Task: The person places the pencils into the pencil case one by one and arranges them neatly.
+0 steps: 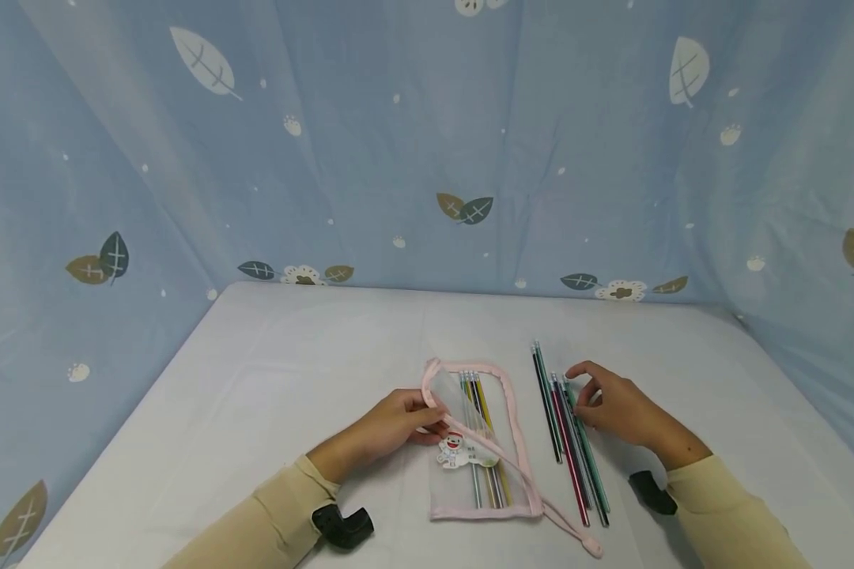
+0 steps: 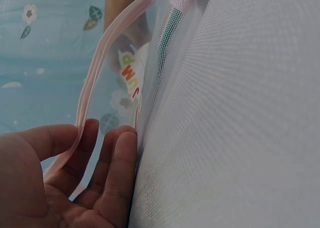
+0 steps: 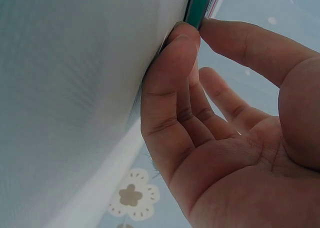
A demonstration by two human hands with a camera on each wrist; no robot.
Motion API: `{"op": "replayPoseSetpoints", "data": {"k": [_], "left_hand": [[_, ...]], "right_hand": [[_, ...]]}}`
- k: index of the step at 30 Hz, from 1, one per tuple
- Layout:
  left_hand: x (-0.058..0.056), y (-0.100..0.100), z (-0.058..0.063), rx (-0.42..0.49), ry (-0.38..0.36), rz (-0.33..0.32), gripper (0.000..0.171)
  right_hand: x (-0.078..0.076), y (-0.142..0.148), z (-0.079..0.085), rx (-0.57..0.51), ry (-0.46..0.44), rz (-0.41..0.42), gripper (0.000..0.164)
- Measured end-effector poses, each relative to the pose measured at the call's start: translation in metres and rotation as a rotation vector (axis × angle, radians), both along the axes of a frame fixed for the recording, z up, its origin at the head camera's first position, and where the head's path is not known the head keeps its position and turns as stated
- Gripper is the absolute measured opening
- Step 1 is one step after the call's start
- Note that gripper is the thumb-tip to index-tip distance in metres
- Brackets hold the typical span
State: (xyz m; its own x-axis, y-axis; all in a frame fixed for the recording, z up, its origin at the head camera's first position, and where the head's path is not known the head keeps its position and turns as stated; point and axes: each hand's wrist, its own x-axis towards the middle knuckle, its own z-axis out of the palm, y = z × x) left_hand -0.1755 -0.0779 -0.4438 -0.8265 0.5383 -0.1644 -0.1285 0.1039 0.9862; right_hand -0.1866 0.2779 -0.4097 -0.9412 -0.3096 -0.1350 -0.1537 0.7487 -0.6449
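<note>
My left hand (image 1: 401, 423) pinches the pink zip edge (image 2: 90, 88) of a clear-fronted mesh pencil case (image 1: 444, 506), lifting its front flap. Inside the case lie several pencils (image 1: 500, 482), and a cartoon figure is printed on the flap. To the right of the case, my right hand (image 1: 615, 403) is at a loose bundle of pencils. Its thumb and fingertips pinch a green pencil (image 3: 196, 8) from both sides in the right wrist view. Beside that one lie a magenta pencil (image 1: 575, 474) and several dark and green ones.
A white-covered table (image 1: 313, 348) carries everything. Blue leaf-patterned curtain (image 1: 398, 142) hangs along its back and sides. The case's pink wrist strap (image 1: 565, 528) trails toward the front right, close to the pencils' lower ends. Black wrist devices (image 1: 343, 528) sit at both cuffs.
</note>
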Motion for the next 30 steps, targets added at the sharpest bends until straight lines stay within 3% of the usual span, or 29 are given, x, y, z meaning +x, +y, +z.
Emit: {"op": "replayPoseSetpoints", "data": {"k": [30], "left_hand": [[0.0002, 0.0002, 0.0002, -0.005, 0.001, 0.011, 0.028]], "right_hand": [[0.0007, -0.0054, 0.0005, 0.067, 0.004, -0.052, 0.067]]}}
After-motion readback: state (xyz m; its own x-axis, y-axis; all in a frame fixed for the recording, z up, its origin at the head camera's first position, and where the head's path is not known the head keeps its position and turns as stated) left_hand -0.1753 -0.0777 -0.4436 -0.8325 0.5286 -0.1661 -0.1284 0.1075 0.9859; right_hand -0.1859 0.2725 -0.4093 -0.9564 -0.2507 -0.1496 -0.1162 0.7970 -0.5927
